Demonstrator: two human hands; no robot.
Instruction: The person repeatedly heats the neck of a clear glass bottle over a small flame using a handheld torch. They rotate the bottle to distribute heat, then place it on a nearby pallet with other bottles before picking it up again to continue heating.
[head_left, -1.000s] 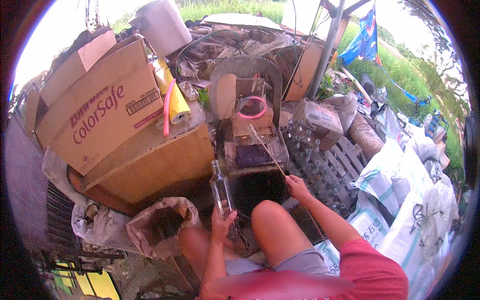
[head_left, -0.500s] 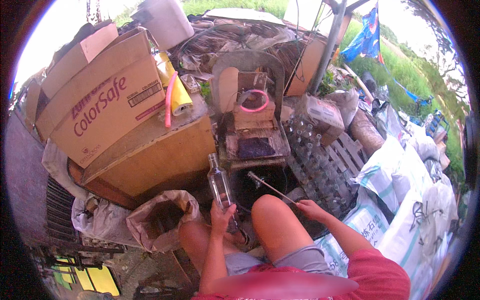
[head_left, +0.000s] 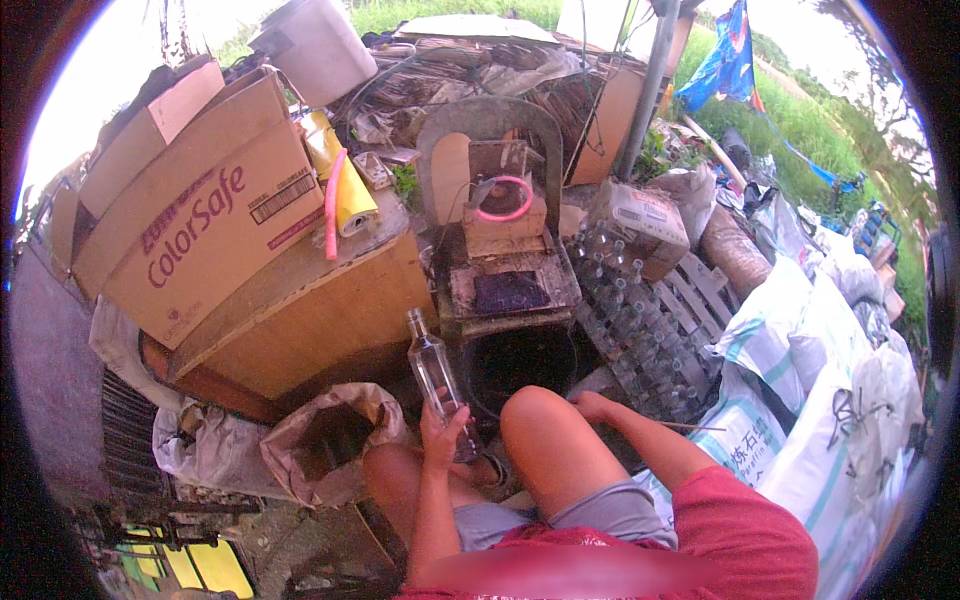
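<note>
A clear glass bottle point(head_left: 430, 362) stands slightly tilted, its neck up and to the left, and my left hand point(head_left: 442, 432) is wrapped round its lower part above my left thigh. Beyond my right knee, my right hand point(head_left: 596, 407) is closed on a thin stick point(head_left: 700, 428). One end of that stick pokes out to the right past my forearm; the rest is hidden behind hand and arm. Between the bottle and my right knee is a dark round tub point(head_left: 520, 365), in front of a worn chair point(head_left: 555, 285).
Many clear bottles point(head_left: 640, 320) stand on the right by a pallet point(head_left: 705, 290). White sacks point(head_left: 790, 340) are piled at far right. An open sack point(head_left: 285, 455) sits left of my leg. A cardboard box point(head_left: 200, 220) rests on a wooden cabinet point(head_left: 300, 325); a pink ring point(head_left: 527, 204) hangs at the chair.
My right hand has drawn back left toward my knee, and the stick has swung from pointing over the tub to pointing right. The left hand still holds the bottle, hardly moved.
</note>
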